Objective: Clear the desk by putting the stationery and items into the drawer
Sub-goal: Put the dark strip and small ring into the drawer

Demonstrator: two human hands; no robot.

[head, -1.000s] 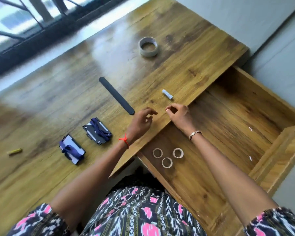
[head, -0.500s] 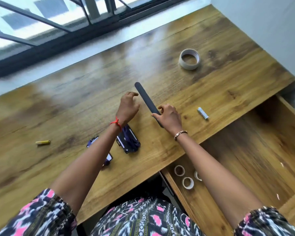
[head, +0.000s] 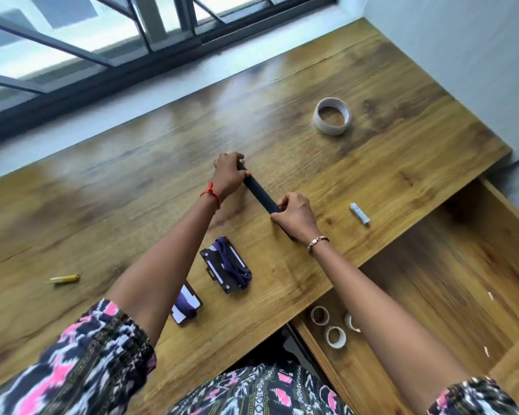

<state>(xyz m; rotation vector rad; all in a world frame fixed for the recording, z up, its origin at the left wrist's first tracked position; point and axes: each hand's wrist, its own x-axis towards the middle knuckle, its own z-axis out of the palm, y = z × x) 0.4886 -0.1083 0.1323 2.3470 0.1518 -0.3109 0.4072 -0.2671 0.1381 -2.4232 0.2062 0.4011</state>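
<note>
Left hand (head: 226, 175) grips the black strip's (head: 259, 193) far end, right hand (head: 295, 217) apparently its near end; next, lift it right into the drawer (head: 450, 280).

desk (head: 372, 175): wood-grain top, smooth, semi-gloss, window glare on far half
drawer (head: 450, 265): same wood-grain, duller, pale raw-looking edge
black strip (head: 259, 194): matt, dark, flat; material unclear
tape roll (head: 331, 115): off-white, papery, matt
small rolls in drawer (head: 335, 336): whitish, slight sheen
card holders (head: 226, 265): black plastic, blue cloth lanyard wrapped round
small stick (head: 359, 213): pale label, looks like paper
yellow stick (head: 64, 278): glossy, blurred
sleeve (head: 81, 363): printed cloth
</note>
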